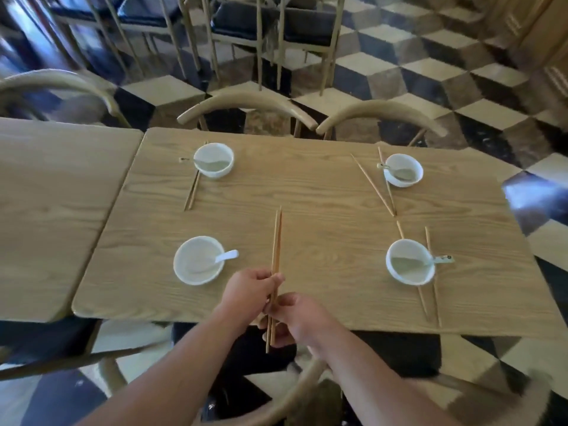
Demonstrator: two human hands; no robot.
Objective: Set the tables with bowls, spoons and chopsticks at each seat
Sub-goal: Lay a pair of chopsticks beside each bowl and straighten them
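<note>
- A pair of chopsticks [277,241] is held over the near edge of the table [307,195]. It is pinched at mid-length by the thumb and fingertips of the left hand [246,292]. Its lower part is enclosed by the curled fingers of the right hand [302,316]. The tips point away from the fingers.
- Four white bowls are set out, and a spoon is seen in each. That part of this table's setting is judged done.
- The left near bowl [196,261], just left of the fingers, is seen with its spoon [227,256] but with no chopsticks beside it. The held pair is judged to be meant for this seat, the last one lacking them.
- Beyond the fingers to the left, the left far bowl [214,159] is paired with neat chopsticks [193,192].
- Beyond the fingers to the right, the right far bowl [403,170] is flanked by splayed sticks [373,186] that meet only at their near tips.
- To the right of the fingers, the right near bowl [410,262] is crossed by parted sticks [433,281]. Whether one lies under it cannot be told. Both right-hand pairs are judged to need straightening.
- A second table [46,210] adjoins well left of the fingers, so more seats are probably left.
</note>
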